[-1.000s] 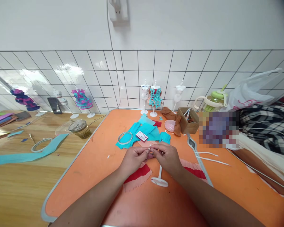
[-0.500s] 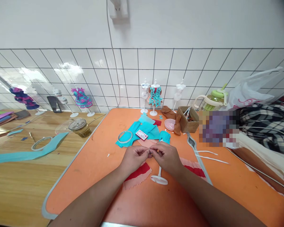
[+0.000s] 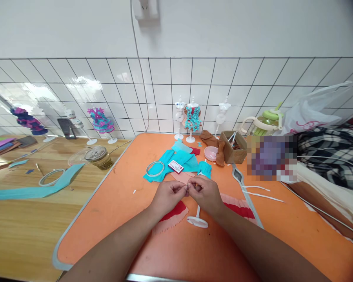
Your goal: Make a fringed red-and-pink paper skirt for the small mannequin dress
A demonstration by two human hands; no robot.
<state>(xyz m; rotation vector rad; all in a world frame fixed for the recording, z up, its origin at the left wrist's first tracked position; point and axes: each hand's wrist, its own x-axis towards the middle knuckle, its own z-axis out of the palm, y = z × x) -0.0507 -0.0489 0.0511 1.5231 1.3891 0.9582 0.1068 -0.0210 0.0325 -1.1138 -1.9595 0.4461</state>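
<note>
My left hand (image 3: 171, 195) and my right hand (image 3: 204, 194) meet fingertip to fingertip over the orange mat. Both are closed in a pinch on something small, too tiny to name. Below my right hand shows the white stand (image 3: 197, 222) of a small dress form; its upper part is hidden behind that hand. Red and pink crepe paper (image 3: 176, 213) lies partly under my left hand, and another such strip (image 3: 238, 207) is by my right forearm. Just beyond the hands are turquoise crepe paper (image 3: 188, 161), a red-and-white box (image 3: 175, 167) and a roll of tape (image 3: 155, 169).
Several small dress forms stand along the tiled wall, one in turquoise flowers (image 3: 193, 119). A pink dish (image 3: 211, 153) and a cardboard box (image 3: 237, 154) sit at the back right. On the left wooden table are a lidded jar (image 3: 99, 157) and a turquoise strip (image 3: 59, 188).
My hands stay pinched together, with the fingertips shifted very slightly to the right. The whole view has moved up a little; the objects on the mat lie as before.
</note>
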